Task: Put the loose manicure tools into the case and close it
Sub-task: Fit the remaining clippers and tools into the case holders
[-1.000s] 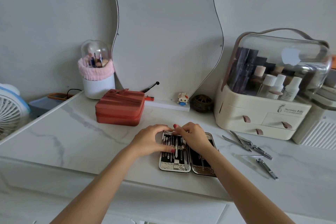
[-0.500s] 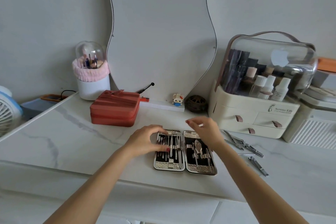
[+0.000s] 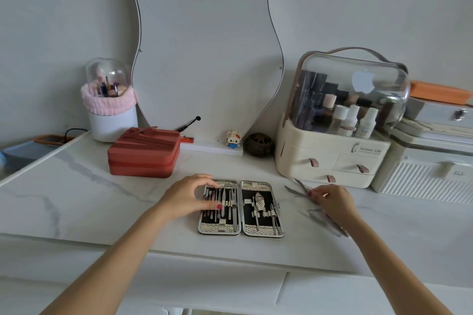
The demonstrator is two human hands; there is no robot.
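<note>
The manicure case (image 3: pixel 263 232) lies open flat near the front edge of the marble table, with several metal tools strapped into both black halves. My left hand (image 3: pixel 185 197) rests on the case's left half, fingers spread over the tools, thumb on the strap. Loose metal tools (image 3: pixel 294 190) lie on the table right of the case. My right hand (image 3: pixel 332 199) is over them, fingertips curled onto the nearest one; whether it grips is unclear. Another loose tool (image 3: pixel 323 222) lies partly hidden under my right wrist.
A red zipped box (image 3: pixel 143 156) stands behind and left of the case. A cream cosmetics organiser (image 3: pixel 325 161) stands just behind the loose tools. A wavy mirror (image 3: pixel 204 46), a brush holder (image 3: pixel 112 115), a small figure (image 3: pixel 233 138) and a dark ball (image 3: pixel 258 144) line the back.
My right hand left the case and moved right onto the loose tools. The case now shows fully open. My left hand stayed on the left half.
</note>
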